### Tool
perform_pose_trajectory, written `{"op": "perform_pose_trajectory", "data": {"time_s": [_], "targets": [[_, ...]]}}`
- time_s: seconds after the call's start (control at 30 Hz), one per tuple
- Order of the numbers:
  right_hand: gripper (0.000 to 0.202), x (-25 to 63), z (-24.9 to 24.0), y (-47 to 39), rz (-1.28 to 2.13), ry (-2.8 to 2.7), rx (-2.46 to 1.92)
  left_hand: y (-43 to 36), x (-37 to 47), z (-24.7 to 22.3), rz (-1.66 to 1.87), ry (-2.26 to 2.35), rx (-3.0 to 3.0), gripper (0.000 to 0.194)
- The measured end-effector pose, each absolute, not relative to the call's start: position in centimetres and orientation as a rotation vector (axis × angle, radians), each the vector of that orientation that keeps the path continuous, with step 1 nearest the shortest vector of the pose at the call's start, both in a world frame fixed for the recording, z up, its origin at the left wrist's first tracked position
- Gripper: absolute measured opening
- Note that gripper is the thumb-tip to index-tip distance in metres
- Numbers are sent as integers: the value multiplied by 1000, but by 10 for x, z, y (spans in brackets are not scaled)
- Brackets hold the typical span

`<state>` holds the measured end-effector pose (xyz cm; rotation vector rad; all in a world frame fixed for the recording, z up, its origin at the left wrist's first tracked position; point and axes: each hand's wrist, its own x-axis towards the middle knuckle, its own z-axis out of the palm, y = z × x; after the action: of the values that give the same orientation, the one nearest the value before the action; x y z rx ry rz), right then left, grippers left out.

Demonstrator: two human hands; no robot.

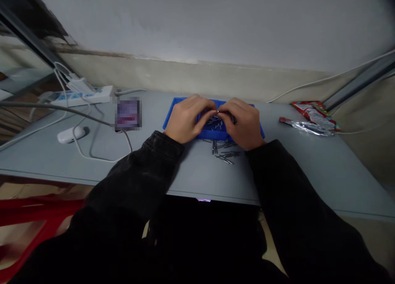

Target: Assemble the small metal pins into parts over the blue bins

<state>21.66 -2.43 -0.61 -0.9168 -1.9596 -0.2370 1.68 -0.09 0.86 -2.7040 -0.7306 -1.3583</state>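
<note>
Your left hand (191, 116), fingertips pinched on a small metal piece (217, 111) over the blue plastic tray (212, 135) near the back edge of the worktop (203, 177), could lose it among the loose metal pins (230, 154) toward the front edge if your right hand (243, 122), likewise pinched on it, slips.

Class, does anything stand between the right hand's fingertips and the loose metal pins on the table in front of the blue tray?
Yes, the near wall of the blue tray. The right hand reaches over the tray, while the metal pins lie on the table outside that wall. It looks low enough to reach over.
</note>
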Motion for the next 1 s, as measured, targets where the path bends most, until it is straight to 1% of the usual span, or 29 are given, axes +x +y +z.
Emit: {"op": "perform_pose_trajectory", "data": {"time_s": [0.43,1.0], "targets": [[15,216,-6,-24,-258,-1960,-916,0,17,7,-1385,-720,-2699,19],[16,216,-6,-24,-236,-1976,-904,-1,17,7,-1387,-737,-2714,22]]}}
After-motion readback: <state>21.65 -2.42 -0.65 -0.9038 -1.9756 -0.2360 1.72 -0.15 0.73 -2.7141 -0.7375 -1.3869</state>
